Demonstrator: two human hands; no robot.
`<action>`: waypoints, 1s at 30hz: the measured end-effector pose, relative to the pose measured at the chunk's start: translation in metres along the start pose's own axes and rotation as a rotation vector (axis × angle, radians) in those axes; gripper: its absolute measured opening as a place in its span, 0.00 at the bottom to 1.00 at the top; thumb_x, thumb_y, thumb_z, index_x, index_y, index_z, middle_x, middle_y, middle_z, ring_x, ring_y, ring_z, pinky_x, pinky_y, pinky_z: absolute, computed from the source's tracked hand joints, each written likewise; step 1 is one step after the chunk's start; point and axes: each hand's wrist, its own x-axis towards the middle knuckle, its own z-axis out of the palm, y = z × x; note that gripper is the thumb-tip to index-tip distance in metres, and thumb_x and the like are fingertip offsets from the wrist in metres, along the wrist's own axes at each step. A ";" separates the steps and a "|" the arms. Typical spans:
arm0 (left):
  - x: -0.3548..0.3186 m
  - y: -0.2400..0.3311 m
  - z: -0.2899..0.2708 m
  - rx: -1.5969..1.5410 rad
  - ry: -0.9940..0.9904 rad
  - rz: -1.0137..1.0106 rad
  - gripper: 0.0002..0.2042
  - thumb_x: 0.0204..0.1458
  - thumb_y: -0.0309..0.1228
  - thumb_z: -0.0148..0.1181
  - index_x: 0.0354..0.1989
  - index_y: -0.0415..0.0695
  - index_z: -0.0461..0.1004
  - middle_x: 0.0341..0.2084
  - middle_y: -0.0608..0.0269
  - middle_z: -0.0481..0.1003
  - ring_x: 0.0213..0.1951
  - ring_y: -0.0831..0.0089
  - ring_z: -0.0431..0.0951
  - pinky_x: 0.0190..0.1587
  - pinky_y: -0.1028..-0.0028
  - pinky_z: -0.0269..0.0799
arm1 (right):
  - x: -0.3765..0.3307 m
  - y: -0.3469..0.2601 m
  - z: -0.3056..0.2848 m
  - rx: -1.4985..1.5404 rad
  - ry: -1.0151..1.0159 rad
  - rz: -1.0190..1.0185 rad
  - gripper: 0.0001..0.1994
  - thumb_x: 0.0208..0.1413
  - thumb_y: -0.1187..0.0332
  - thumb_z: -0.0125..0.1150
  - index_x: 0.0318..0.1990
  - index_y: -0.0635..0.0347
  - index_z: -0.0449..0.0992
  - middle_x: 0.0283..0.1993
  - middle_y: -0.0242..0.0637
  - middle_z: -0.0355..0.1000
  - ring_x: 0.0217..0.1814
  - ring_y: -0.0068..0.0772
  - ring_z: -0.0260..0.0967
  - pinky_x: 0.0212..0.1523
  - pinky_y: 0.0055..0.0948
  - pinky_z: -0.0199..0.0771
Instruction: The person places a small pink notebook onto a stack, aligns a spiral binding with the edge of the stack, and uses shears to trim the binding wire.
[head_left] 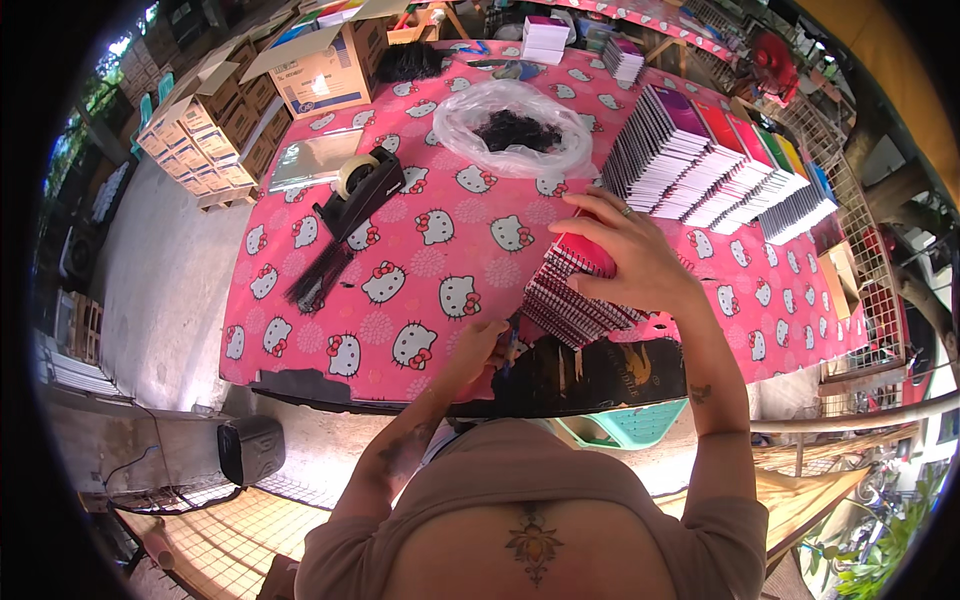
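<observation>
A stack of spiral notebooks with a red top cover stands near the table's front edge. My right hand arches over its top, the thumb on the near side and the fingers reaching across to the far side. Just left of the stack, low by the table edge, my left hand is closed. A small dark bluish thing shows at its fingertips, too small to make out. Left of centre stands a black tape dispenser with a roll of tape, and a bundle of thin black strands lies beside it.
A clear plastic bag holding black strands lies at mid-table. Tall rows of notebooks stand at right. Cardboard boxes are at the far left. The pink patterned tablecloth is torn along the front, baring a dark surface.
</observation>
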 end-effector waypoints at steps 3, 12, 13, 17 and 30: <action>0.004 -0.005 -0.004 0.617 0.059 0.301 0.13 0.59 0.37 0.52 0.42 0.40 0.75 0.26 0.51 0.79 0.22 0.65 0.79 0.24 0.68 0.71 | 0.001 -0.001 0.000 0.004 0.002 -0.006 0.30 0.45 0.56 0.69 0.59 0.39 0.72 0.69 0.39 0.60 0.74 0.51 0.52 0.68 0.54 0.57; 0.000 0.001 0.002 0.163 0.034 0.014 0.14 0.60 0.36 0.51 0.42 0.36 0.75 0.27 0.54 0.78 0.24 0.66 0.81 0.25 0.69 0.75 | 0.000 0.001 0.002 0.002 0.014 -0.009 0.29 0.45 0.55 0.69 0.59 0.40 0.73 0.69 0.39 0.60 0.73 0.53 0.54 0.69 0.52 0.57; -0.001 0.001 0.003 0.125 0.035 0.012 0.15 0.60 0.36 0.51 0.42 0.35 0.75 0.27 0.54 0.78 0.24 0.67 0.81 0.25 0.69 0.75 | -0.001 0.002 0.001 0.006 0.017 -0.012 0.29 0.45 0.55 0.69 0.59 0.40 0.73 0.69 0.39 0.60 0.73 0.53 0.54 0.69 0.52 0.57; 0.003 -0.001 0.002 0.085 0.042 0.014 0.16 0.61 0.37 0.51 0.39 0.33 0.74 0.27 0.56 0.78 0.22 0.69 0.80 0.23 0.70 0.74 | -0.002 0.003 0.000 0.009 0.026 -0.026 0.29 0.45 0.55 0.69 0.59 0.40 0.73 0.69 0.39 0.61 0.73 0.54 0.53 0.69 0.53 0.56; 0.002 0.004 0.016 0.936 0.146 0.384 0.14 0.58 0.35 0.52 0.44 0.40 0.77 0.31 0.46 0.78 0.25 0.51 0.80 0.32 0.57 0.77 | -0.002 0.007 0.003 -0.001 0.030 -0.027 0.29 0.45 0.55 0.69 0.58 0.42 0.73 0.69 0.39 0.61 0.72 0.55 0.55 0.68 0.54 0.57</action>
